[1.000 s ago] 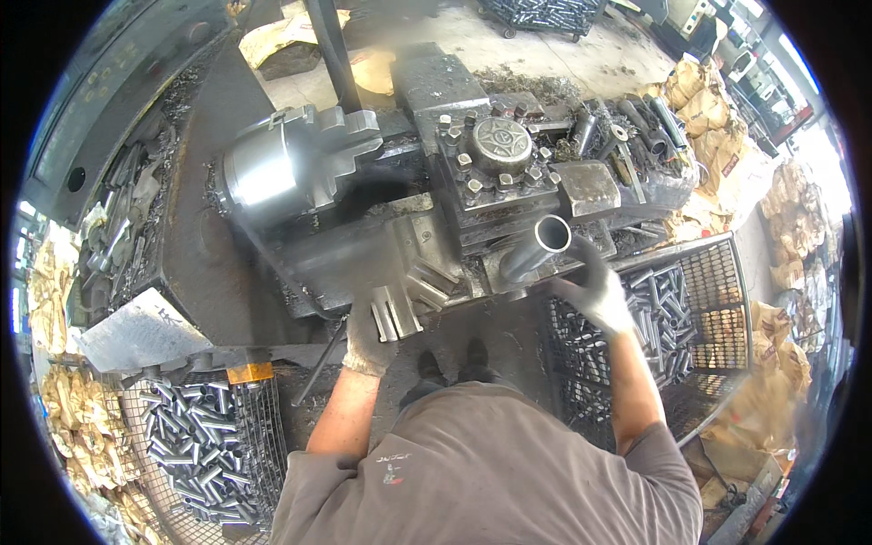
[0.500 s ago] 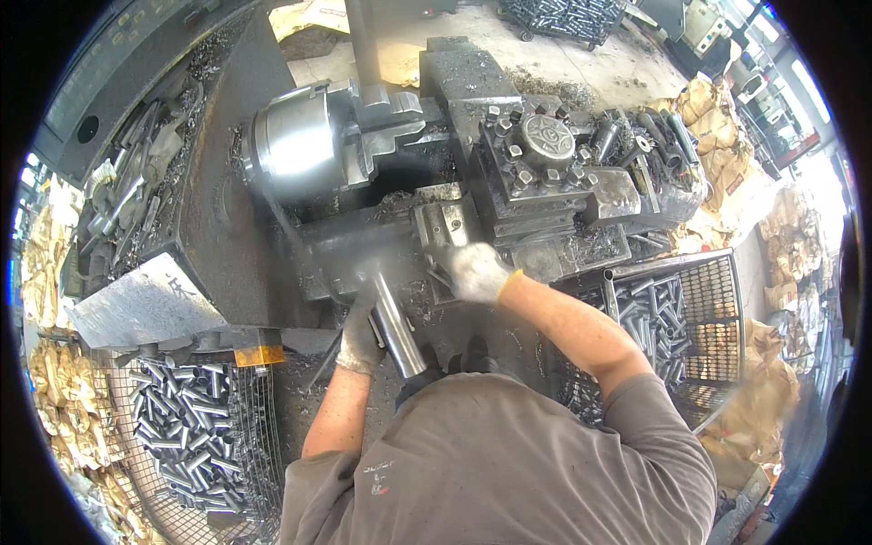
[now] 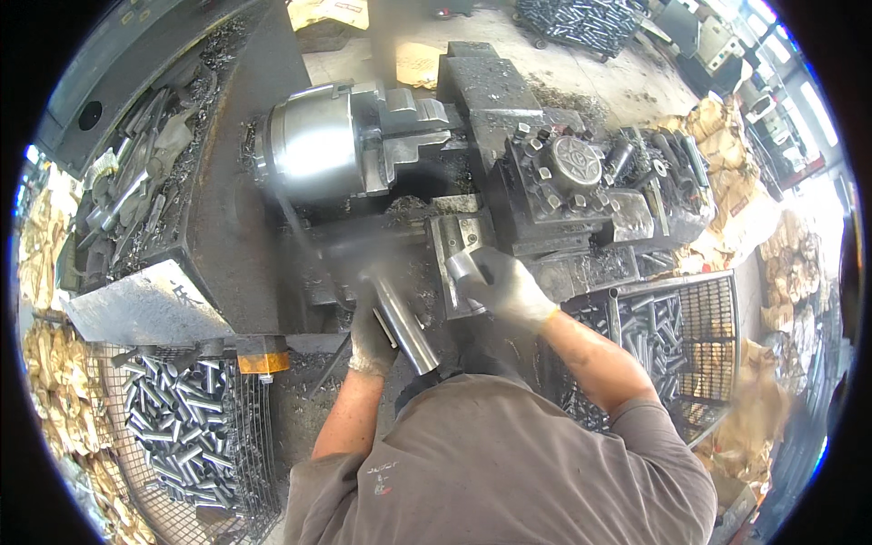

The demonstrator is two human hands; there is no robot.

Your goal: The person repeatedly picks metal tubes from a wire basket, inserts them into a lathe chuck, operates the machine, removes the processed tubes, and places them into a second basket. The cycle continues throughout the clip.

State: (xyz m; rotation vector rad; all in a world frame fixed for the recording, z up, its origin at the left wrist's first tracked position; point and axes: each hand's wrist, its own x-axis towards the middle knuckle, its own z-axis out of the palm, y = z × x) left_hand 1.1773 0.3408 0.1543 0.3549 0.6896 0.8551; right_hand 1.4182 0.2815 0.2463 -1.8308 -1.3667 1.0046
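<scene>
Both of my hands wear pale work gloves at the front of a lathe. In my right hand (image 3: 510,292) is a short metal tube (image 3: 462,266), pinched between thumb and fingers. That tube is at a steel block (image 3: 453,234) with a bolted top; whether it touches the block is hard to tell. My left hand (image 3: 370,338) lies along the left side of a shiny steel cylinder (image 3: 406,327) that slants toward my body. Its fingers are hidden behind the cylinder, so its grip cannot be made out. Beyond is the bright chuck (image 3: 316,141) with stepped jaws.
To the right of the chuck stands a bolted tool post (image 3: 575,163), with loose metal parts behind it. Wire baskets of cut tubes stand at lower left (image 3: 184,431) and at right (image 3: 713,336). A slanted metal plate (image 3: 136,309) juts out at left.
The machine has shifted slightly rightward in the picture. My right hand, blurred over the block earlier, now shows a short tube in its fingers. My left hand stays beside the cylinder.
</scene>
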